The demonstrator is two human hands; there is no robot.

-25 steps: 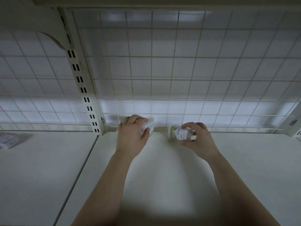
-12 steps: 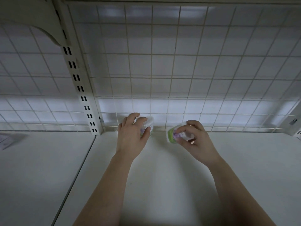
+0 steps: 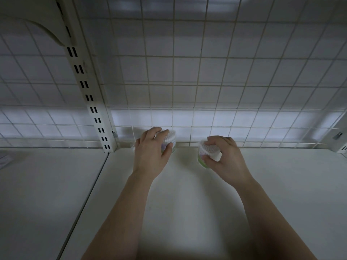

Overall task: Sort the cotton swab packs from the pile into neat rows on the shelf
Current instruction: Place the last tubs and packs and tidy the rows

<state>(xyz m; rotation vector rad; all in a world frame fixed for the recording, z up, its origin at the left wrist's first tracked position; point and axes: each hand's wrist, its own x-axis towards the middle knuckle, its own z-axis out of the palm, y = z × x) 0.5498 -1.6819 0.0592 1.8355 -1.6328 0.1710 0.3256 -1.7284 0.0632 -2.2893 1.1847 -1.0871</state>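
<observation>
Evidently light and rigid, each swab pack (image 3: pixel 170 139) (image 3: pixel 207 153) is held around its sides, the left hand (image 3: pixel 150 156) and right hand (image 3: pixel 225 160) gripping one apiece at the shelf's (image 3: pixel 187 203) far edge.

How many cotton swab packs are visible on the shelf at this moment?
2. One pack is under the left hand by the back grid; the other pack is in the right hand. More may be out of view.
</observation>
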